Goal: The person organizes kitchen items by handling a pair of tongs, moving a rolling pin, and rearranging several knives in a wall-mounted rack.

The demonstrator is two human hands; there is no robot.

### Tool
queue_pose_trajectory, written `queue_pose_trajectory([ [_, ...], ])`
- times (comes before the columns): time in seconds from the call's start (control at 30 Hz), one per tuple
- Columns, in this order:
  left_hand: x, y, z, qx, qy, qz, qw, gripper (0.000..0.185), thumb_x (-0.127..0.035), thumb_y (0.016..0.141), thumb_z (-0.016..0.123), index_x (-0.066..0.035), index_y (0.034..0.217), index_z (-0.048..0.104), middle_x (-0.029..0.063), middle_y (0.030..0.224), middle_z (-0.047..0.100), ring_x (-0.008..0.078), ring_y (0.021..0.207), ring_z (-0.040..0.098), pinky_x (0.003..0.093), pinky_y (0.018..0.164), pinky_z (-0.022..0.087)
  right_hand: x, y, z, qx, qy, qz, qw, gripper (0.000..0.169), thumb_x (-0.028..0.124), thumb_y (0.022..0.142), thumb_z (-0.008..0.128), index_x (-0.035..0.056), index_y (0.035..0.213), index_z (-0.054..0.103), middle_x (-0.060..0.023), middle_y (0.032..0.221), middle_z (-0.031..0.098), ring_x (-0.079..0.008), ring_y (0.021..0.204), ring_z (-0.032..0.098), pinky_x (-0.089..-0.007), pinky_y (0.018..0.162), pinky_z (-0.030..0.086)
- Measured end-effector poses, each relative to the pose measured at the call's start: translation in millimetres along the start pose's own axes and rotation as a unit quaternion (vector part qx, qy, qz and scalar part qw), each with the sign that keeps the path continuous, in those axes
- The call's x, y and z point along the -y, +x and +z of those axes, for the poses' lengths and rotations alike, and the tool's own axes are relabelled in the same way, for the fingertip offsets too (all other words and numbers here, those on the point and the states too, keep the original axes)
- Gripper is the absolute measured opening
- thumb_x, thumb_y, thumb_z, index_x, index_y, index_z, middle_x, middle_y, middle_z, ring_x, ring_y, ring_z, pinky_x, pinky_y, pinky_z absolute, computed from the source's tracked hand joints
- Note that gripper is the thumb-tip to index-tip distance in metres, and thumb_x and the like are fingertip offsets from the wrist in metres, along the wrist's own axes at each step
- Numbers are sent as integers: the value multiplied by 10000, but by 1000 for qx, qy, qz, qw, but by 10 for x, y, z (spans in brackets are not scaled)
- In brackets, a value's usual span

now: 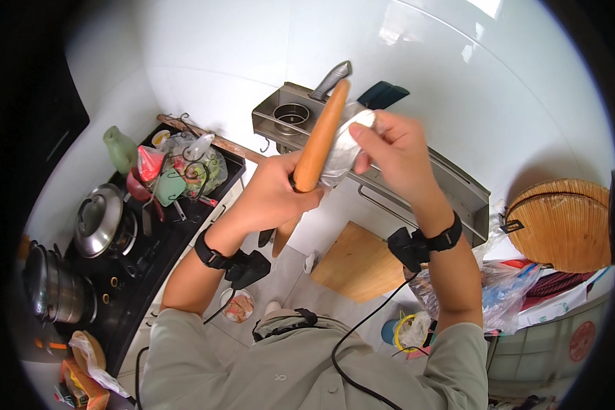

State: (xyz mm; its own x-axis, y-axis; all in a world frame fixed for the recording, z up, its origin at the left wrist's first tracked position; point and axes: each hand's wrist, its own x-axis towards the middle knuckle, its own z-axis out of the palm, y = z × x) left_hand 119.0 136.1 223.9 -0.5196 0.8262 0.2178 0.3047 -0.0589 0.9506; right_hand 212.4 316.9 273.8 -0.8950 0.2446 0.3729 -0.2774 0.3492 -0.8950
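My left hand (274, 197) is closed around a tapered wooden rolling pin (322, 138), held slanting upward before the wall shelf. A dark part and another wooden end show below that hand; I cannot tell how they join. Beside the pin, my right hand (397, 148) pinches a white thing (356, 128) with thumb and fingers, and thin clear plastic (338, 159) hangs around it against the pin. What the white thing is cannot be made out.
A metal wall shelf (451, 187) holds a round metal cup (291, 117) and a knife handle (333, 79). At left, a stove (148, 246) carries a lidded wok (100, 220) and a pot (61, 287). A wooden board (361, 261) stands low; woven lids (561, 225) hang at right.
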Motion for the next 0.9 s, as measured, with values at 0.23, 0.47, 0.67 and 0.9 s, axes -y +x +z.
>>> queue_pose_trajectory([
  [0.23, 370, -244, -80, -87, -22, -33, 995, 171, -41, 763, 730, -2, 855, 591, 7, 750, 609, 84, 683, 571, 250, 622, 470, -229, -52, -52, 6, -41, 38, 998, 227, 222, 873, 679, 2, 924, 664, -19, 687, 652, -64, 594, 603, -211, 534, 451],
  [0.47, 639, -445, -225, -187, -18, -28, 982, 171, -39, 760, 736, -16, 819, 577, -5, 733, 588, 75, 659, 550, 242, 612, 454, -511, 193, -269, -43, -342, -29, 938, 268, 143, 804, 701, 45, 1050, 659, -99, 829, 677, -172, 653, 635, -299, 603, 497],
  [0.67, 659, -474, -209, -177, -40, -29, 983, 169, -33, 758, 735, -10, 813, 576, -6, 731, 581, 72, 664, 536, 238, 611, 441, -914, 411, -199, 77, -389, -105, 912, 229, 132, 771, 671, 66, 990, 675, -150, 836, 657, -333, 808, 623, -395, 726, 495],
  [0.9, 724, -525, -266, -192, -42, -22, 980, 163, -24, 762, 729, -10, 809, 573, -4, 727, 583, 69, 663, 537, 235, 610, 440, -784, 549, -180, 51, -422, 1, 905, 136, 118, 789, 640, -3, 851, 633, -176, 751, 634, -337, 705, 622, -379, 652, 496],
])
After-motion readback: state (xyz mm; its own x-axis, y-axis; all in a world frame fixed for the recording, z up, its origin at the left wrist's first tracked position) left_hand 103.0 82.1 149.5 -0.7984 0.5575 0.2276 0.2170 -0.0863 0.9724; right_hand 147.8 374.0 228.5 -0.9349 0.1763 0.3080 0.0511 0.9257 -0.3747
